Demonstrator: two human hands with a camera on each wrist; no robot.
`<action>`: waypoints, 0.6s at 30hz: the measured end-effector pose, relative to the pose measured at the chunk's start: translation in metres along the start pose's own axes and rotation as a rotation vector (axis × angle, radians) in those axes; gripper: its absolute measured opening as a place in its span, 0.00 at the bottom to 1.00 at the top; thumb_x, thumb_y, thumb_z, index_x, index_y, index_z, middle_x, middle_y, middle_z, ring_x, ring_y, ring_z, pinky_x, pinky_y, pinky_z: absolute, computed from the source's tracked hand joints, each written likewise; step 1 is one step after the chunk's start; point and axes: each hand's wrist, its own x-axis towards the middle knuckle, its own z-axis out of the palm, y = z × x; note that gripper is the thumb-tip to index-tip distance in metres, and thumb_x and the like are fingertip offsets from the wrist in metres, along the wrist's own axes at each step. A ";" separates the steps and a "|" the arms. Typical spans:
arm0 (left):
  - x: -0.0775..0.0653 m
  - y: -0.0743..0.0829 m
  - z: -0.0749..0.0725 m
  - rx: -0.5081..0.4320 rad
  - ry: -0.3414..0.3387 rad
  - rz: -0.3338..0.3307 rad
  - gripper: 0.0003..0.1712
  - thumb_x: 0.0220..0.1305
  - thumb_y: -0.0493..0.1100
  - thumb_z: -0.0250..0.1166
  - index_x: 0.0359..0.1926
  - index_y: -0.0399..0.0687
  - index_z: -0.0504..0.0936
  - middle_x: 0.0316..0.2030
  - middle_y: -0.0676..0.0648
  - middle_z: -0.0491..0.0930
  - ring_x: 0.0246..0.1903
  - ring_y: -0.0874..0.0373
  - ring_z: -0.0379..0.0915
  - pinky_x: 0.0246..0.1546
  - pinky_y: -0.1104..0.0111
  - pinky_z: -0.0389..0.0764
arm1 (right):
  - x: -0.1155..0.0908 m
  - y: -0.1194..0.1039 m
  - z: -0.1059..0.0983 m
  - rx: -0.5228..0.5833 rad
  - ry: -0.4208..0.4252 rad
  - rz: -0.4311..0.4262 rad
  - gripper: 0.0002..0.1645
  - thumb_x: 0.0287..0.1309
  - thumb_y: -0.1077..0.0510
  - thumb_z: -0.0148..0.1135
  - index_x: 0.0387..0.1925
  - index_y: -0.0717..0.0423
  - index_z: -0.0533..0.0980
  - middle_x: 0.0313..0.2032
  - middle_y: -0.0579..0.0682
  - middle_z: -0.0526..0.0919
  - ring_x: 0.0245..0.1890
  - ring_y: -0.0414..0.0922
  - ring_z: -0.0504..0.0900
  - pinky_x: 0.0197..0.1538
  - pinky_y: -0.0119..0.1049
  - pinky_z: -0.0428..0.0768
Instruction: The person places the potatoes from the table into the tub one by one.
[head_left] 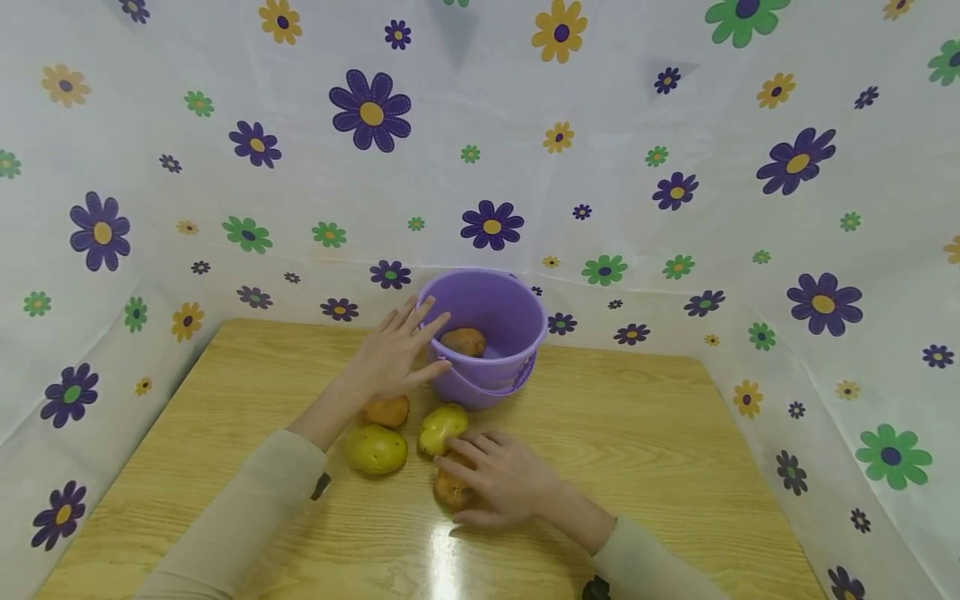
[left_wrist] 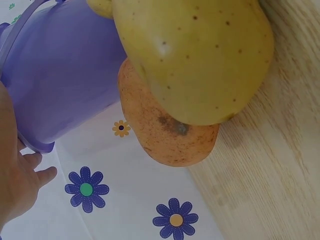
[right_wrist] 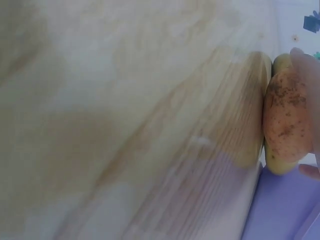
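A purple bucket stands upright at the back of the table with a brown potato inside. My left hand is at the bucket's left rim, fingers spread and extended. Below that hand lie another brown potato, partly hidden, and a yellow potato. A second yellow potato sits in front of the bucket. My right hand reaches over a brown potato at the front, fingers loosely extended and covering part of it. Whether they touch it I cannot tell.
The wooden table extends to both sides of the potatoes. White flowered cloth hangs behind it and along both sides. The bucket's purple handle hangs down at its front.
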 end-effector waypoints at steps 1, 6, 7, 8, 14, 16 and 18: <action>0.000 0.000 0.000 0.000 0.000 0.000 0.46 0.77 0.70 0.52 0.85 0.55 0.53 0.85 0.38 0.47 0.86 0.37 0.36 0.85 0.42 0.51 | 0.000 -0.001 0.000 -0.001 -0.002 -0.002 0.49 0.65 0.18 0.49 0.76 0.41 0.68 0.70 0.50 0.78 0.66 0.48 0.80 0.66 0.44 0.83; 0.000 0.000 0.000 0.002 0.002 0.003 0.46 0.77 0.69 0.52 0.85 0.56 0.53 0.85 0.38 0.47 0.85 0.36 0.38 0.84 0.42 0.51 | 0.000 -0.004 0.003 -0.009 0.010 -0.004 0.48 0.66 0.18 0.49 0.75 0.40 0.68 0.69 0.49 0.78 0.66 0.47 0.79 0.65 0.43 0.83; 0.000 0.000 0.000 0.004 0.002 0.004 0.46 0.76 0.70 0.52 0.85 0.56 0.53 0.85 0.38 0.47 0.85 0.36 0.38 0.84 0.41 0.51 | 0.000 -0.005 0.004 -0.012 0.014 -0.004 0.48 0.66 0.18 0.49 0.75 0.40 0.68 0.69 0.49 0.78 0.66 0.47 0.80 0.65 0.43 0.83; 0.000 0.000 0.000 0.006 0.003 0.006 0.46 0.76 0.70 0.52 0.85 0.55 0.53 0.85 0.38 0.47 0.85 0.36 0.39 0.84 0.41 0.52 | -0.001 -0.005 0.005 -0.010 0.017 -0.004 0.48 0.65 0.18 0.49 0.74 0.40 0.69 0.69 0.49 0.79 0.65 0.47 0.80 0.65 0.43 0.84; 0.001 0.000 -0.001 0.005 0.007 0.009 0.47 0.76 0.71 0.51 0.85 0.55 0.54 0.85 0.37 0.48 0.85 0.36 0.39 0.84 0.41 0.52 | -0.002 -0.006 0.007 -0.013 0.030 -0.001 0.46 0.66 0.19 0.51 0.73 0.40 0.69 0.68 0.49 0.80 0.64 0.47 0.81 0.62 0.43 0.85; 0.001 0.000 -0.001 0.005 0.007 0.007 0.46 0.76 0.70 0.52 0.85 0.55 0.54 0.85 0.37 0.49 0.85 0.36 0.39 0.84 0.41 0.53 | -0.003 -0.006 0.006 -0.017 0.027 0.000 0.45 0.66 0.20 0.52 0.73 0.39 0.69 0.67 0.48 0.80 0.64 0.47 0.81 0.62 0.42 0.85; 0.001 0.000 0.000 0.007 0.009 0.007 0.46 0.76 0.70 0.52 0.85 0.54 0.54 0.85 0.37 0.49 0.85 0.35 0.40 0.84 0.41 0.53 | -0.003 -0.006 0.006 -0.015 0.023 0.003 0.44 0.66 0.21 0.53 0.73 0.39 0.69 0.67 0.48 0.80 0.63 0.46 0.81 0.62 0.42 0.85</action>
